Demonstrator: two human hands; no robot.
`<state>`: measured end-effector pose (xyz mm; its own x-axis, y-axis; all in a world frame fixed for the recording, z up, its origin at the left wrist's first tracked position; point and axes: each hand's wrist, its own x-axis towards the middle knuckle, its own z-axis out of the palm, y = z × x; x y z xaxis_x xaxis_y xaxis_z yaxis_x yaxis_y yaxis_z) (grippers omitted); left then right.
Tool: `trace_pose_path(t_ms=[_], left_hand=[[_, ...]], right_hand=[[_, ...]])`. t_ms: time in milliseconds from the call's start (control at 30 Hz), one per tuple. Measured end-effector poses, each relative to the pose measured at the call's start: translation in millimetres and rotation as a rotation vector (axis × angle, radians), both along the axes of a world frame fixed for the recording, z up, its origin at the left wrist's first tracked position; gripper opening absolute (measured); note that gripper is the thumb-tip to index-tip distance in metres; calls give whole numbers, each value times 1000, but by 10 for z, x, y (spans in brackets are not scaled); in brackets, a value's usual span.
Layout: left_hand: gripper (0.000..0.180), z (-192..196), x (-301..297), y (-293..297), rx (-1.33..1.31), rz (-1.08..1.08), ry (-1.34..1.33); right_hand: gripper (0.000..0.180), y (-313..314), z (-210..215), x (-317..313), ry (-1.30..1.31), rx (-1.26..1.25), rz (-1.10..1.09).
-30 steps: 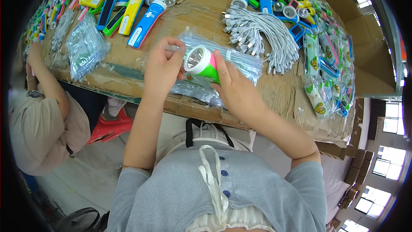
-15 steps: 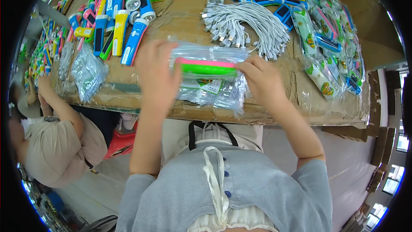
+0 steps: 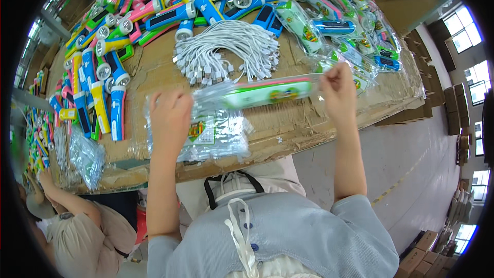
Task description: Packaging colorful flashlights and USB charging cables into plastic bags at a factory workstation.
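A bagged flashlight point(image 3: 272, 93), green and pink with a printed card inside the clear plastic, is held out level over the table. My right hand point(image 3: 338, 92) pinches the right end of its bag. Near the bag's left end is my left hand point(image 3: 171, 118), its fingers bent over a stack of clear plastic bags point(image 3: 221, 139); its fingertips are hidden, so its grip does not show. Beyond the bagged flashlight lies a bundle of white charging cables point(image 3: 231, 46).
Loose colourful flashlights point(image 3: 164, 16) heap along the far side and left. Filled bags point(image 3: 334, 25) pile up at the far right. More clear bags point(image 3: 86, 157) lie at left, near a co-worker's arm point(image 3: 67, 195). The cardboard-covered table's front edge point(image 3: 288, 149) runs before me.
The flashlight has turned so its printed card shows, and has moved right with my right hand. My left hand has moved away from it, down toward the bag stack. The view has shifted right.
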<state>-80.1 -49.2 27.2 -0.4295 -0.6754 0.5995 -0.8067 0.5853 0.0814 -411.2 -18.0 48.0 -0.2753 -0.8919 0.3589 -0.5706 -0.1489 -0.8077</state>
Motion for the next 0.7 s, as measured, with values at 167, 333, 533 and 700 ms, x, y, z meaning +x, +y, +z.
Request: trace_pose_path(t_ms=[167, 333, 533, 700], left_hand=[[23, -390, 423, 234, 272, 112, 135], [28, -517, 523, 455, 409, 77, 119], [32, -458, 451, 459, 467, 145, 113], [31, -507, 506, 296, 471, 84, 139]], right_hand=[[45, 74, -182, -329, 742, -152, -148], [68, -303, -707, -474, 1018, 90, -128], [61, -1054, -859, -894, 1068, 139, -341], [62, -1712, -796, -1317, 1075, 311, -480]])
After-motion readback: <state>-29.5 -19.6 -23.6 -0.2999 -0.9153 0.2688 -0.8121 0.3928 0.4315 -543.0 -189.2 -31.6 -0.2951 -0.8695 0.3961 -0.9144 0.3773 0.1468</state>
